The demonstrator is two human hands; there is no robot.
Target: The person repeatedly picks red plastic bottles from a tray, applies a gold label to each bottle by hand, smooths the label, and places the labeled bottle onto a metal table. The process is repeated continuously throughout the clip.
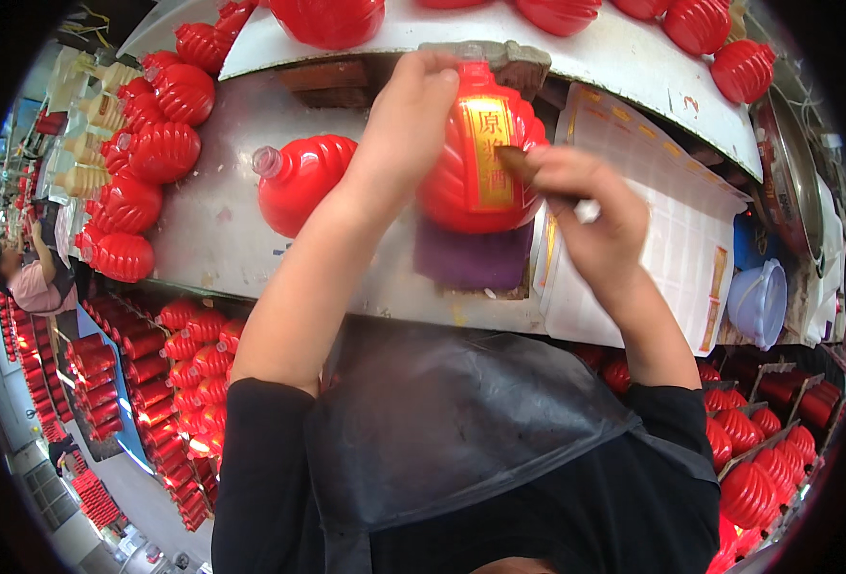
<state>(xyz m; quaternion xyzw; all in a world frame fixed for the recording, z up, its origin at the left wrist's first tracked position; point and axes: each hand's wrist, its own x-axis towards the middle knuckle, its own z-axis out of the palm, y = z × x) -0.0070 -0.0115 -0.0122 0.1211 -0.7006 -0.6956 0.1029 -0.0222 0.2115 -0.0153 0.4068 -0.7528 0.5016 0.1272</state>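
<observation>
A glossy red ribbed bottle [439, 191] with a clear neck stands on a purple cloth [476, 258] in front of me. My left hand [409, 120] is closed around its neck and upper left side. A gold and red label [491, 153] runs down the bottle's front. My right hand [595, 206], slightly blurred, grips a brown flat scraper [517, 161] whose tip meets the label. Something small and white [587, 210] shows by the right fingers; I cannot make it out. Just left of my left forearm, another red bottle [300, 182] lies tilted.
Sheets of labels [648, 210] lie to the right on the metal worktable [227, 143]. A white shelf [624, 72] bears red bottles along the far side. More red bottles [160, 153] line the left. A pale blue bucket [758, 301] stands far right. Another person [35, 273] is at far left.
</observation>
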